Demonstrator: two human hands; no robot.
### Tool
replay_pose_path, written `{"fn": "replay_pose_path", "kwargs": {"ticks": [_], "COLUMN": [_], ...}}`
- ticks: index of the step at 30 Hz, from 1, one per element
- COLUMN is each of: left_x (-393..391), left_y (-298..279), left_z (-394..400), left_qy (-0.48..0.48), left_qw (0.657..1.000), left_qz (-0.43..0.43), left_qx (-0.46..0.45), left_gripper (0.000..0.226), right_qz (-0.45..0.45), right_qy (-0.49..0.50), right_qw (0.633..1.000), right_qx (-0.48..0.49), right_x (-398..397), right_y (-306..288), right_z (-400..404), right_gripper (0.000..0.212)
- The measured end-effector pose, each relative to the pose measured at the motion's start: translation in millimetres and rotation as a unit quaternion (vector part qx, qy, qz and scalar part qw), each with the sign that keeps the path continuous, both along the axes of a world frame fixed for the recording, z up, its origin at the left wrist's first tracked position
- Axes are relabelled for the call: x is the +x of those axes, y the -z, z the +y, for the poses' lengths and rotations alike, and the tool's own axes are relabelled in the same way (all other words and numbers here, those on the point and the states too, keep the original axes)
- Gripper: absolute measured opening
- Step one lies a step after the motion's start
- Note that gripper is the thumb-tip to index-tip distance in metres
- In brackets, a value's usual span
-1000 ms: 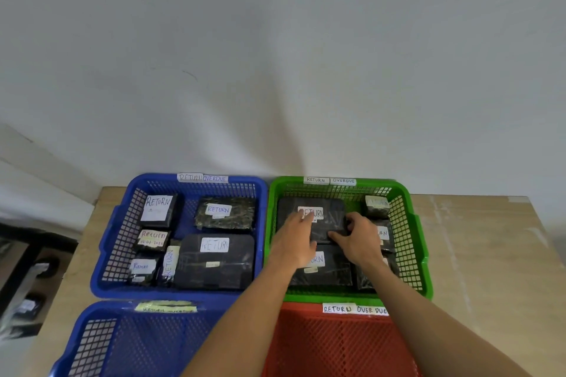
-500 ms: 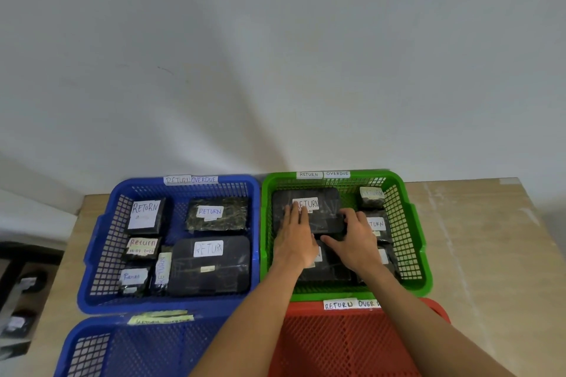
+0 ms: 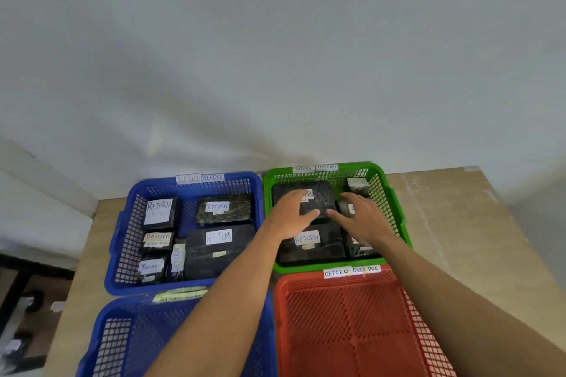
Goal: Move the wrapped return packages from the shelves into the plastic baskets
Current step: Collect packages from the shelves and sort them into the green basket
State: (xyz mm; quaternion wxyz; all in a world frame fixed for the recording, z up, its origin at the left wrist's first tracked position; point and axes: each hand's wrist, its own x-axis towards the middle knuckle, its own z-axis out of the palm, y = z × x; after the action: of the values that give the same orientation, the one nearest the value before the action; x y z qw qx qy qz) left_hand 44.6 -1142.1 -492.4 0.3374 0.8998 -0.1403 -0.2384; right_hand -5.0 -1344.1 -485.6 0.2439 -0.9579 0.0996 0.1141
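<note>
Hands: left hand point(image 3: 291, 214) and right hand point(image 3: 360, 219) flat, open, pressing far package point(image 3: 318, 197) in green basket point(image 3: 395, 208); crowding may ride it up over neighbours.

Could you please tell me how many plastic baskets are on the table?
4: far blue basket, green basket, near blue basket, red basket. More may lie below the frame.
</note>
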Motion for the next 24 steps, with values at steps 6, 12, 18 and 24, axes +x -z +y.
{"fn": "replay_pose_path", "kwargs": {"ticks": [6,12,18,24], "left_x": [-57,-157,-294,-422], "left_y": [-52,-89,-108,-116], "left_z": [23,50,93,161], "left_qy": [-0.043,-0.091,-0.145,-0.231], "left_qw": [0.997,0.993,0.985,0.968], "left_qz": [0.008,-0.023,-0.062,-0.064], "left_qx": [-0.062,-0.065,-0.074,-0.073], "left_gripper": [0.064,0.068,0.069,0.072], "right_qz": [-0.019,-0.054,-0.085,-0.078], "right_qy": [-0.022,-0.086,-0.166,-0.248], "right_qw": [0.993,0.986,0.976,0.958], "right_qx": [0.114,0.131,0.110,0.124], "right_x": [-47,-131,-232,-322], "right_y": [-56,-96,-107,-117], "right_z": [4,14,44,107], "right_gripper": [0.082,0.082,0.079,0.103]}}
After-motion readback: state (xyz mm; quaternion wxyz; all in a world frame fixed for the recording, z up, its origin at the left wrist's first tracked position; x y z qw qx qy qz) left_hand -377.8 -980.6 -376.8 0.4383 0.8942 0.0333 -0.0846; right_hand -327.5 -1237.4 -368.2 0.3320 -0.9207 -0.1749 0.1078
